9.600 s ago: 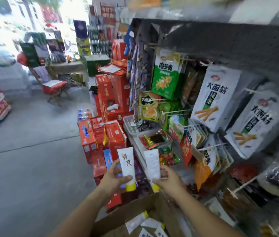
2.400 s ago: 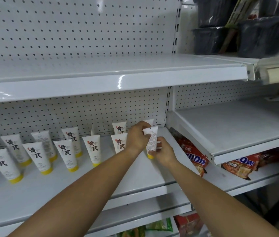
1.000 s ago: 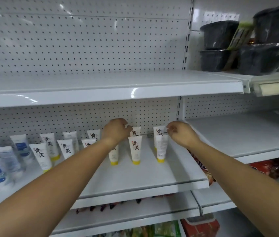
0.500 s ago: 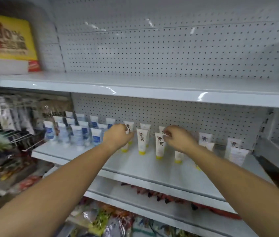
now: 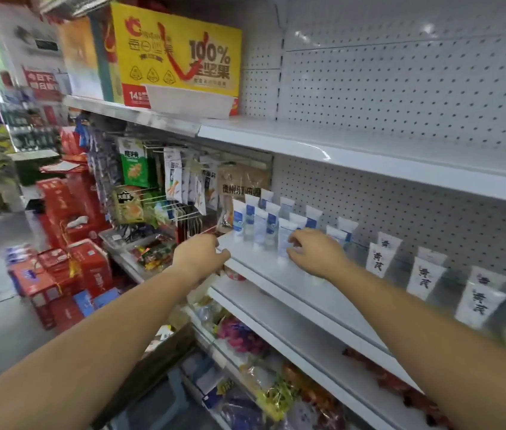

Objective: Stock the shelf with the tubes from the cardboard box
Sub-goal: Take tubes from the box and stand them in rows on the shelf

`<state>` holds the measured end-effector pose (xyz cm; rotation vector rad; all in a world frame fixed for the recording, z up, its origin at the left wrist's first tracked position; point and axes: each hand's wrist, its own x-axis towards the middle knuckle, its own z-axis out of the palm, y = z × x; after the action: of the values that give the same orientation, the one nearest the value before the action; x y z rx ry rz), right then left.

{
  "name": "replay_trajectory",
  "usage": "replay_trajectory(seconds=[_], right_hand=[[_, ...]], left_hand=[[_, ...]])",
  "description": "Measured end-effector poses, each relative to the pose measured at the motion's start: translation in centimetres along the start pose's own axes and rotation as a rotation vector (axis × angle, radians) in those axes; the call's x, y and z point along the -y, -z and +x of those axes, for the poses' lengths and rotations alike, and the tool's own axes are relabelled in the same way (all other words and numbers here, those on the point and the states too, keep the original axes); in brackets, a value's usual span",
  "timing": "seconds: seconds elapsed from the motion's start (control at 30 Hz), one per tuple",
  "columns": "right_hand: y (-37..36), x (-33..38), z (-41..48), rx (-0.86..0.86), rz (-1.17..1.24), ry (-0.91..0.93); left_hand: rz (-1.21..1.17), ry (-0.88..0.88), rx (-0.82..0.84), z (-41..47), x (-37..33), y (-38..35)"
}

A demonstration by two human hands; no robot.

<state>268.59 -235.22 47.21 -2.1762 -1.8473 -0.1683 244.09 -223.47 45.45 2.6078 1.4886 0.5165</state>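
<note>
Several blue tubes stand behind the hands, snack packets hanging left.

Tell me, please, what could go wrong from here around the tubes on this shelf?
1. The right hand is right against the blue-labelled tubes, which stand tightly packed on their caps; a nudge could topple several.
2. The left hand is at the corner of the shelf, beside jutting wire hooks; it might snag there.
</note>
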Motion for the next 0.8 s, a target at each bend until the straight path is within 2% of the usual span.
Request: replay_trajectory(seconds=[0.4,0.8], right_hand=[[-10.3,16.3,12.4,0.060,-0.020,0.320],[-18.8,24.6,21.7,0.149,0.052,0.477]], left_hand=[[0.132,0.169,0.004,0.1,20.0,-0.2],[0.189,0.287,0.002,1.7,30.8,-2.7]])
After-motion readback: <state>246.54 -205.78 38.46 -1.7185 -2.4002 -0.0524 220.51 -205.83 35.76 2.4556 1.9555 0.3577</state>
